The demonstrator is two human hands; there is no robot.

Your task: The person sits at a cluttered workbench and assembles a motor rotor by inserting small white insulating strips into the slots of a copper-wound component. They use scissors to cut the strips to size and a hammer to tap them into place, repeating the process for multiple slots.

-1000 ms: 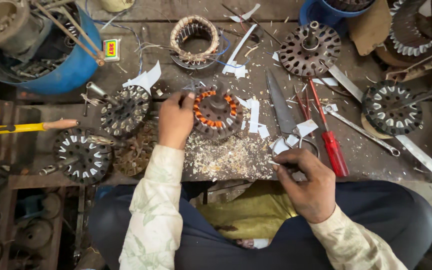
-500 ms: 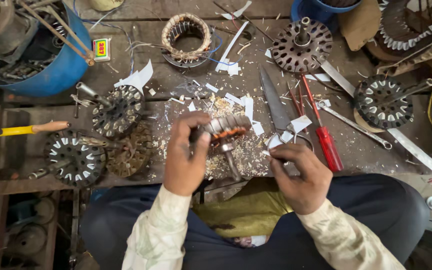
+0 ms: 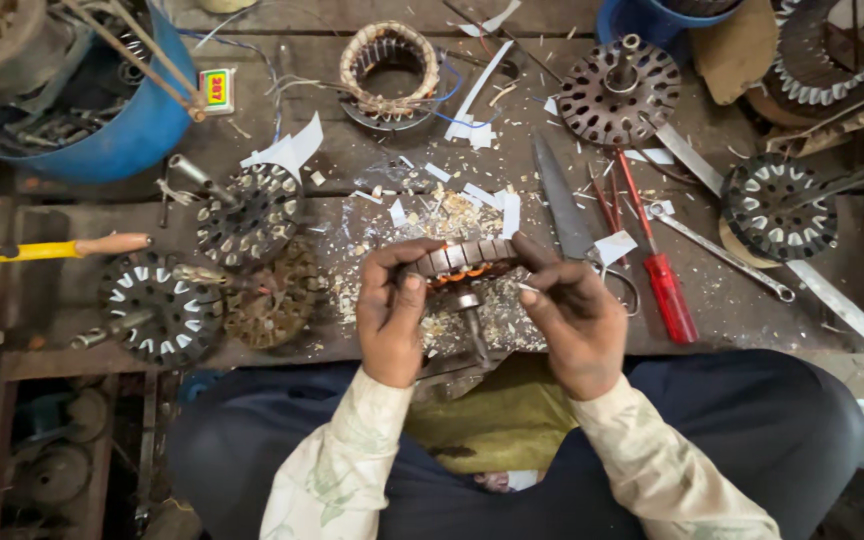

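Stator [image 3: 464, 262] was clamped edge-on between left hand [image 3: 392, 312] and right hand [image 3: 574, 312], screwdriver [image 3: 658, 262] at 3 o'clock; slot inspection judged underway, turning needed next.

Worn dark wooden workbench [image 3: 352, 170], planks scuffed and littered with paper scraps and shavings. Blue plastic tub [image 3: 122, 130] at top left, another blue container [image 3: 642, 20] at top edge. Dim shelf space [image 3: 42, 450] under bench at lower left. Flat, even light.
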